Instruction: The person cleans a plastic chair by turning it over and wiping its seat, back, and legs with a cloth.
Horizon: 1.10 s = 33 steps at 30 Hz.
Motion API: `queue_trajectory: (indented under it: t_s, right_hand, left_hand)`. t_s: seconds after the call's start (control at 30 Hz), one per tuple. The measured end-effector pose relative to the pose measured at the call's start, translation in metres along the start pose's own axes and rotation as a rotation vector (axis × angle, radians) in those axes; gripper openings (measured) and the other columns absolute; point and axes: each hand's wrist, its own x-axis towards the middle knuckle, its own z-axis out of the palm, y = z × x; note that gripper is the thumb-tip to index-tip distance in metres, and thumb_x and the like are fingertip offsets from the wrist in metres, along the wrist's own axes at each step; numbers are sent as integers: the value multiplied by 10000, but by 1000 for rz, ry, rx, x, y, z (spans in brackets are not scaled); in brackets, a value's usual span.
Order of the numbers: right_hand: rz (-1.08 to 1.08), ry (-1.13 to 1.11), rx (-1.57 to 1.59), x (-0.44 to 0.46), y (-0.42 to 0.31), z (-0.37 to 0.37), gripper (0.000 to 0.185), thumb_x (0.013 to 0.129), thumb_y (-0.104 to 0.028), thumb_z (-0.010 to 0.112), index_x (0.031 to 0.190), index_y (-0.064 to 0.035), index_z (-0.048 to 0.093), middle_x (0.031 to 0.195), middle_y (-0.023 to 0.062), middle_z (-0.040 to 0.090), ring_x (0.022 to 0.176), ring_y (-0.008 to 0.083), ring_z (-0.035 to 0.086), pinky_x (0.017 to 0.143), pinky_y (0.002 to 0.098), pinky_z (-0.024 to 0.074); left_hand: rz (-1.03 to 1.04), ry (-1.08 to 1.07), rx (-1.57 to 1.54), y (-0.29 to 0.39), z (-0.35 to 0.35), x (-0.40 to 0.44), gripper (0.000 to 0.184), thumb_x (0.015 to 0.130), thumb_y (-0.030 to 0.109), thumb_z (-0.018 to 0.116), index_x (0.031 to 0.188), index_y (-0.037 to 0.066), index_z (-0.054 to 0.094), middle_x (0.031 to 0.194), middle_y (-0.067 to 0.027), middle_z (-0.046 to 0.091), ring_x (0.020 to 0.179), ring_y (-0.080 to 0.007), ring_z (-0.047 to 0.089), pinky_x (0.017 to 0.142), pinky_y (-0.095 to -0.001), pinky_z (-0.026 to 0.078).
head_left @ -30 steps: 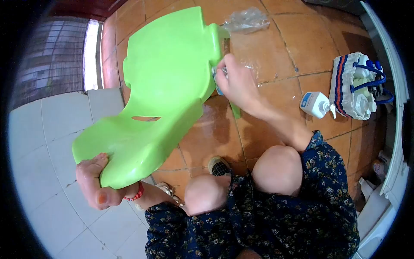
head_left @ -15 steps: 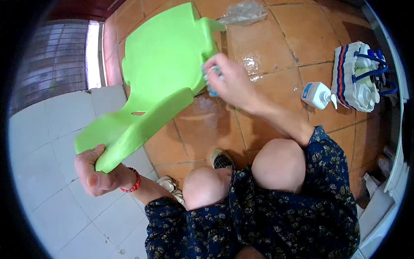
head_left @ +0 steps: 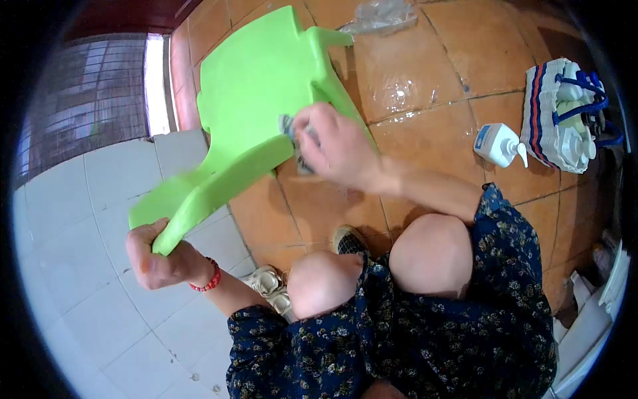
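Observation:
A bright green plastic chair point(head_left: 252, 73) is tilted over the floor in front of me. My left hand point(head_left: 156, 259) is closed around the top edge of its backrest, a red beaded bracelet on the wrist. In my right hand point(head_left: 335, 143) is a bunched cloth point(head_left: 306, 163), dark and pale in colour, mostly hidden by the fingers. The cloth touches the chair near the corner where seat and backrest meet.
Wet orange tiles point(head_left: 425, 60) cover the floor. At the right stand a white pump bottle point(head_left: 495, 144) and a striped woven basket point(head_left: 541, 113) holding bottles. A clear plastic bag point(head_left: 382, 16) lies behind the chair. White tiles point(head_left: 80, 253) run along the left.
My right hand and the cloth have moved left and slightly down, from the seat's side edge towards the backrest corner. My left hand keeps its hold on the backrest.

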Motion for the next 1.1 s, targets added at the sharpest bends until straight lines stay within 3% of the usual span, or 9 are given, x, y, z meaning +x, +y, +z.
queue_trajectory:
  t_s: [0.13, 0.2, 0.37, 0.5, 0.63, 0.7, 0.8, 0.93, 1.1]
  right_hand:
    - [294, -66, -283, 21, 44, -11, 163, 917, -152, 490, 1009, -18, 493, 896, 212, 588, 767, 379, 601, 662, 424, 483]
    - [321, -66, -250, 34, 35, -26, 195, 927, -137, 470, 1074, -15, 509, 920, 205, 620, 779, 325, 630, 677, 407, 506]
    - [377, 176, 605, 80, -12, -68, 283, 948, -151, 509, 1193, -15, 552, 929, 42, 641, 784, 71, 590, 659, 219, 492]
    - [435, 75, 594, 69, -75, -55, 285, 944, -182, 533, 1164, -3, 558, 985, 39, 625, 827, 88, 585, 732, 226, 487]
    - [160, 205, 466, 67, -99, -41, 272, 923, -164, 571, 1143, -5, 552, 995, 49, 624, 852, 95, 577, 749, 253, 484]
    - [-4, 161, 484, 71, -126, -39, 274, 899, -103, 593, 1153, -7, 553, 1023, 75, 628, 869, 124, 599, 786, 273, 495]
    - [-574, 48, -205, 76, -148, -35, 278, 808, -49, 653, 1079, -10, 604, 929, 103, 645, 797, 187, 620, 731, 294, 509]
    - [-633, 240, -231, 92, -130, -43, 300, 745, -40, 676, 1040, -14, 630, 880, 109, 644, 773, 212, 617, 693, 288, 497]
    - [-513, 341, -156, 138, -94, -69, 245, 819, -70, 635, 1056, -6, 644, 919, 30, 649, 802, 81, 577, 701, 220, 470]
  left_hand:
    - [-141, -55, -1, 12, -5, 5, 271, 816, 152, 560, 585, 11, 548, 557, -70, 530, 495, -194, 525, 457, -305, 399]
    - [-71, -45, -49, 17, 1, 5, 594, 1005, 380, 326, 589, 22, 554, 555, -94, 508, 507, -238, 512, 466, -324, 385]
    - [-76, -122, -7, 60, 10, 36, 635, 988, 508, 329, 599, 31, 482, 554, -85, 445, 482, -231, 451, 460, -331, 348]
    - [-44, -198, 31, 65, 1, 44, 562, 812, 601, 582, 616, 85, 472, 556, -55, 439, 501, -227, 452, 460, -349, 352]
    - [-5, -188, 67, 60, 6, 41, 509, 639, 496, 758, 616, 98, 442, 555, -37, 438, 485, -203, 468, 435, -336, 362]
    - [-25, -176, 52, 62, 5, 37, 481, 661, 466, 753, 623, 101, 443, 557, -37, 444, 493, -207, 480, 444, -341, 369]
    - [-28, -152, 40, 67, 7, 36, 436, 699, 423, 737, 631, 103, 448, 562, -36, 451, 502, -212, 495, 453, -349, 378]
    - [-29, -183, 74, 84, 20, 51, 382, 740, 380, 709, 631, 111, 459, 574, -33, 467, 514, -214, 510, 463, -352, 393]
    - [70, -50, -199, 89, 57, 69, 290, 733, 336, 716, 673, 116, 537, 593, -30, 502, 540, -210, 539, 498, -345, 434]
